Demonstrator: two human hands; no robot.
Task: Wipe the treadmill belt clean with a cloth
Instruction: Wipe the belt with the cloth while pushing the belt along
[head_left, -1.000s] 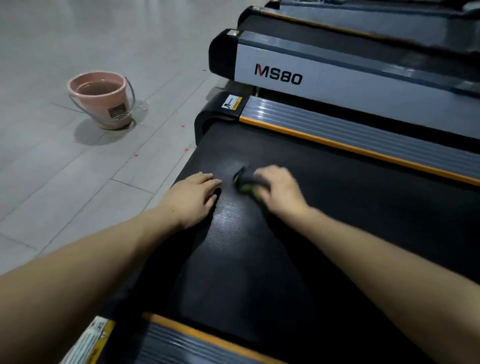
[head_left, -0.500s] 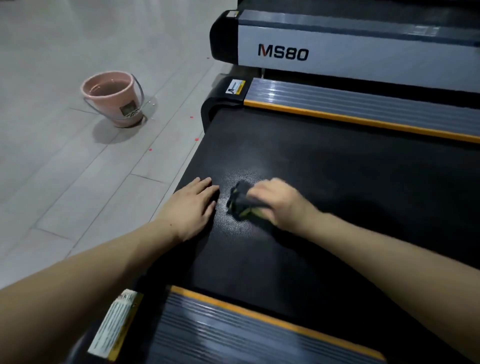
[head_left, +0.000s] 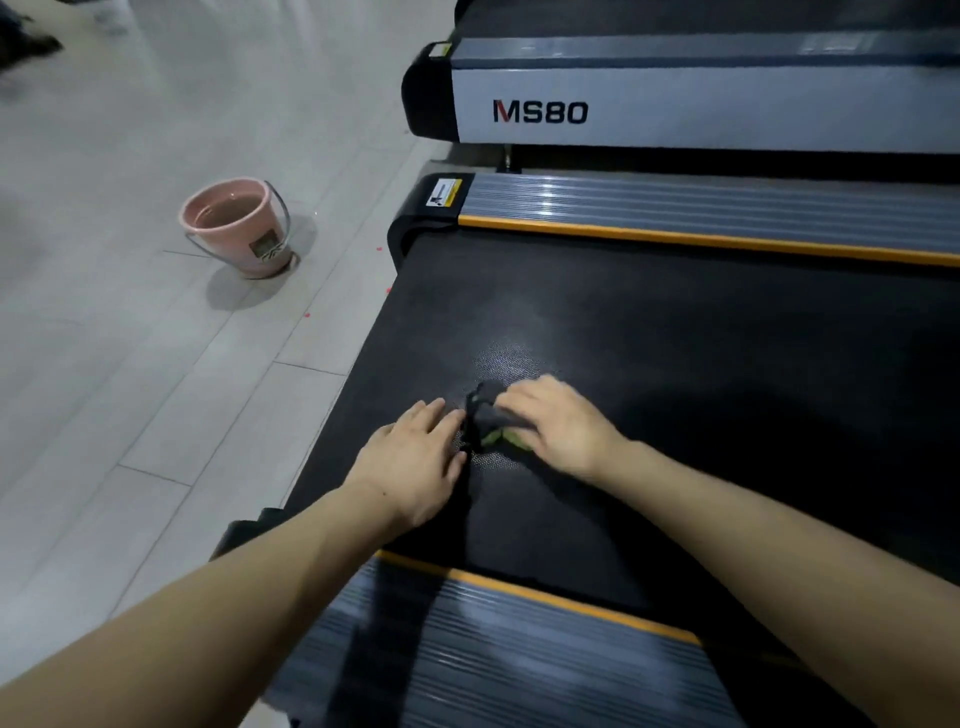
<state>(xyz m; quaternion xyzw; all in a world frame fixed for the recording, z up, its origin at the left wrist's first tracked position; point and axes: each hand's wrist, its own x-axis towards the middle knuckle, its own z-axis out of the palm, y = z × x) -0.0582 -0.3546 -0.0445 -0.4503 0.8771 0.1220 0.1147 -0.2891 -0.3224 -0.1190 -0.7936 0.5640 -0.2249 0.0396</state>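
We see right hand (head_left: 558, 427) clamped over dark bunched cloth with green patches (head_left: 491, 423), pressing it on black textured treadmill belt (head_left: 675, 364). Left hand (head_left: 418, 457) flat, fingers spread, palm on belt just beside cloth. Grey ribbed side rails with orange edging (head_left: 701, 218) flank belt. Pink plastic bucket with wire handle (head_left: 236, 226) on grey tiled floor (head_left: 130, 389), well apart.

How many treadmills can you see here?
2. The near black-belted treadmill being wiped lies under both hands; the white-sided treadmill marked MS80 sits just beyond it. More may stand out of frame.
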